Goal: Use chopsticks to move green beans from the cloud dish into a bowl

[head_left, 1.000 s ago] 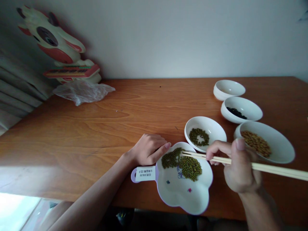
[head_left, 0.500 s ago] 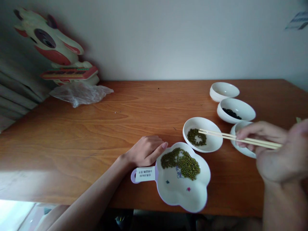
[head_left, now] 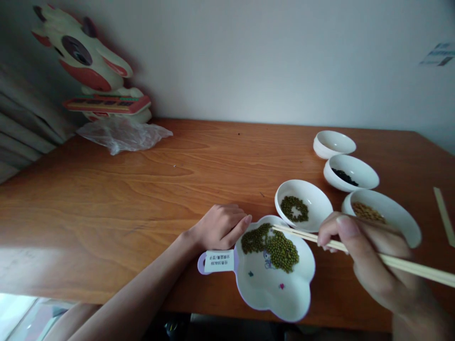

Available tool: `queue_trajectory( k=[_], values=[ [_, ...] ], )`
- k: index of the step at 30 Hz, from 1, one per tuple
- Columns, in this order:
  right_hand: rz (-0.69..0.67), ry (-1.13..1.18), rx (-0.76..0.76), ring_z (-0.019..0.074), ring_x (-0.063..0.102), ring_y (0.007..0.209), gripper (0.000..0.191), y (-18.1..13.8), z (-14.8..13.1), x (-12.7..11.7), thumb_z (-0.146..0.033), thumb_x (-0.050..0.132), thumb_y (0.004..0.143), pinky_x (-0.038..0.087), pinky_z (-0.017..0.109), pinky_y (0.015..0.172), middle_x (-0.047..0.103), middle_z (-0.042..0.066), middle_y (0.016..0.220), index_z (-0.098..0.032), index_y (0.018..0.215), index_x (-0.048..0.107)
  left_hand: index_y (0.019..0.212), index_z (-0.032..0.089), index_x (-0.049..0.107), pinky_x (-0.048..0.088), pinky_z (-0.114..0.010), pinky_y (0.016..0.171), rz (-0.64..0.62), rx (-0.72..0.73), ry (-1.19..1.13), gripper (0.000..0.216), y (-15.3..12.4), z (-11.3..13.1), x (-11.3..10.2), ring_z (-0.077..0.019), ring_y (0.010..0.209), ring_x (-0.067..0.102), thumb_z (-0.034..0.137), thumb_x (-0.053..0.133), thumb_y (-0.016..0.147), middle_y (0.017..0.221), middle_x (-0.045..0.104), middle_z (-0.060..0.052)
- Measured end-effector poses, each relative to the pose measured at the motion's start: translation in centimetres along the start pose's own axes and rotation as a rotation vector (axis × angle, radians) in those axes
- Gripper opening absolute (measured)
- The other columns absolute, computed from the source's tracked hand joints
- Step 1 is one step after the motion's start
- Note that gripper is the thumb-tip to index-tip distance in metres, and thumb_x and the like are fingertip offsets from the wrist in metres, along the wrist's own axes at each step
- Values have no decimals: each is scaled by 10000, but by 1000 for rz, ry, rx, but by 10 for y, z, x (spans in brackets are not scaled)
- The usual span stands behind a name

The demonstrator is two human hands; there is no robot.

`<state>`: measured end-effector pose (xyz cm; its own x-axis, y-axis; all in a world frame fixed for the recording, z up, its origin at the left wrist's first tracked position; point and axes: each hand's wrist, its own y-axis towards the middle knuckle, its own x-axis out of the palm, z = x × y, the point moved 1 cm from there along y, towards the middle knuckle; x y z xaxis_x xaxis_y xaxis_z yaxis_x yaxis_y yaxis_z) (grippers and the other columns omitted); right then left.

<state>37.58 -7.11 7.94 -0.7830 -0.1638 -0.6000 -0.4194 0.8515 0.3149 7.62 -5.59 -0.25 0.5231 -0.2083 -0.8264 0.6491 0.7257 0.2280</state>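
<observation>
My right hand [head_left: 369,251] holds a pair of chopsticks [head_left: 341,244]. Their tips are over the beans near the back of a white flower-shaped dish [head_left: 263,296] with a lilac rim and a labelled handle. Within the dish lie green mung beans [head_left: 282,251] and a browner-green patch of beans [head_left: 254,239]. At the dish's left side my left hand [head_left: 222,227] rests on the table, fingers curled under and thumb tip by the rim. Just behind the dish is a white bowl [head_left: 320,208] with a small ring of green beans [head_left: 295,208].
Farther right stand a bowl of tan beans [head_left: 401,213], partly behind my right hand, a bowl of dark beans [head_left: 366,170] and another white bowl [head_left: 334,142]. A pale stick [head_left: 444,215] lies at the right. Back left are a cow toy [head_left: 92,61] and a clear plastic bag [head_left: 124,135].
My right hand has brought the chopsticks from above the green-bean bowl down and left to the flower-shaped dish. The tan beans now show. The whole view has shifted slightly; my left hand stays put.
</observation>
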Motion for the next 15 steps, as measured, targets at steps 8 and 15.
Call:
queue_trajectory(
  k=[8,15],
  values=[
    [-89,260,80,218,640,766,638,-18,26,14,-602,216,1115,460,350,702,687,35,803,-267,861,696,754,206,464,417,-341,704,-9,-12,10,448,0,1,0,-169,693,525,320,271,1142,758,596,-30],
    [-141,260,85,209,604,721,670,-14,30,21,-691,200,1079,413,359,661,656,26,795,-258,846,654,753,204,456,414,-336,706,-27,-23,1,459,0,2,0,-170,686,507,327,255,1147,746,579,-30]
  ],
)
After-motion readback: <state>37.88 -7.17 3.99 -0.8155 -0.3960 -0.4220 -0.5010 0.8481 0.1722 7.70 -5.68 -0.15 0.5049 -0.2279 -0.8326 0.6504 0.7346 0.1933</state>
